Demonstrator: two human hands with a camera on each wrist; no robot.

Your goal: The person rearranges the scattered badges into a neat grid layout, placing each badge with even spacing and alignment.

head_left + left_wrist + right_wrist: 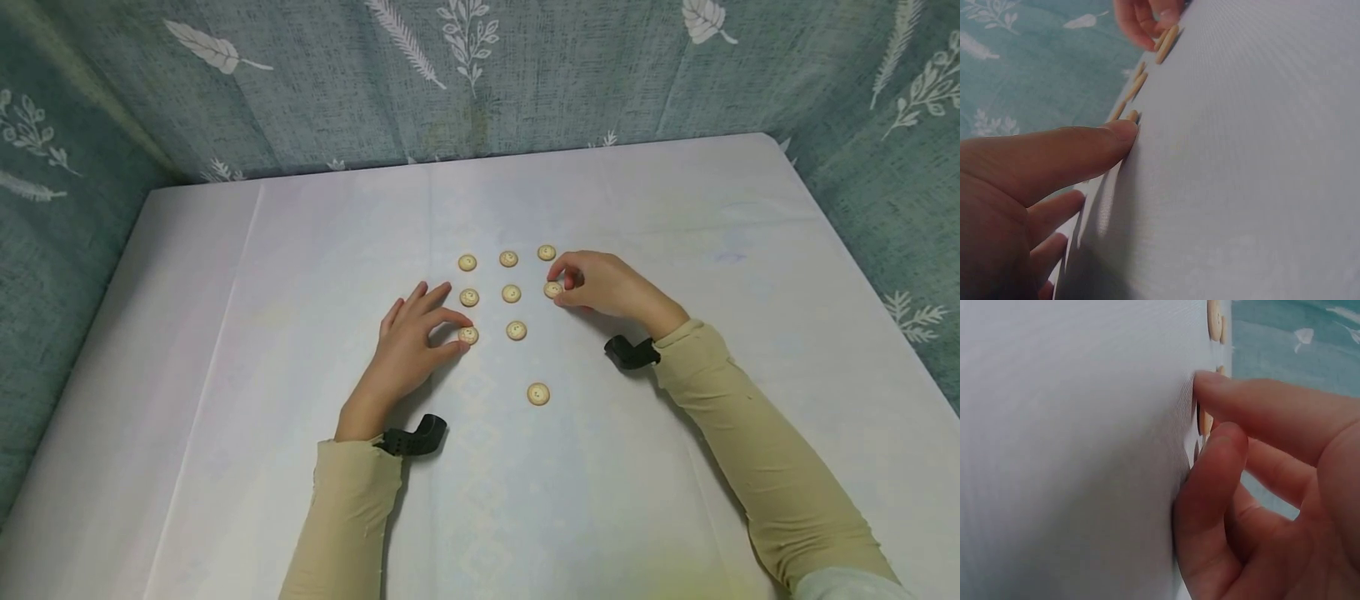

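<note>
In the head view, several round, pale wooden buttons lie on a white cloth, roughly in rows. My left hand [408,350] pinches the button [468,335] at the left end of the third row between thumb and forefinger, its other fingers spread out. At the right end of the second row, my right hand [603,286] has thumb and forefinger at the edges of another button [552,289]. The left wrist view shows the left thumb [1116,134] hiding most of its button. Between the right fingertips, the right wrist view shows a button [1207,420] edge-on.
A single button [537,394] lies apart, nearer me than the rows. Other buttons include a middle one [512,293] and a far right one [547,252]. The white-covered table [225,500] ends at a green leaf-patterned curtain [570,75]. Each wrist wears a black band.
</note>
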